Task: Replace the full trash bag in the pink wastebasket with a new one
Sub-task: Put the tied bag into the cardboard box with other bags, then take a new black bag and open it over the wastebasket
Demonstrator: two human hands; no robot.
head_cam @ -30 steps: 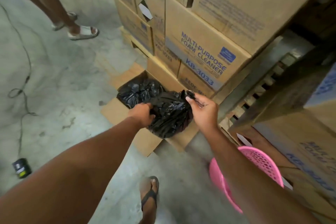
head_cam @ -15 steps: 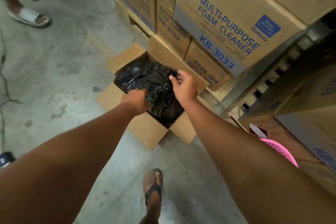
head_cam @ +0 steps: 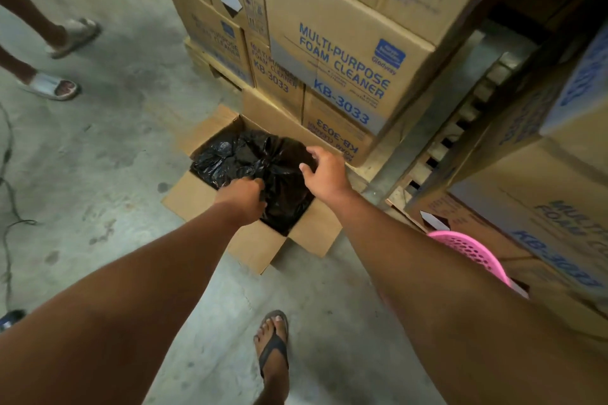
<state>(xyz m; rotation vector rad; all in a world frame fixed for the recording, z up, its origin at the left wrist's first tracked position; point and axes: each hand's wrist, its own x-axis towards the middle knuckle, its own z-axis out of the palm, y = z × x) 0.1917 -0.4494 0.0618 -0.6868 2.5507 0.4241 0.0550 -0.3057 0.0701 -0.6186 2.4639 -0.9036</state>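
We have a single view, worn on the person's head and tipped forward and down over both outstretched arms toward the concrete floor (head_cam: 98, 148). It sits close enough that the forearms fill the lower frame (the wide lens bows the edges), facing an open cardboard box (head_cam: 260, 240) below stacked cartons (head_cam: 345, 52), with no second view sharing the scene.

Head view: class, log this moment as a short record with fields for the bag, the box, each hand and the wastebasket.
bag: black trash bag, lying inside the box
box: open cardboard box on the concrete floor, flaps spread
left hand: left hand closed on the bag's near side
right hand: right hand open above the bag, fingers spread
wastebasket: pink wastebasket, right of the box, partly hidden by the right arm
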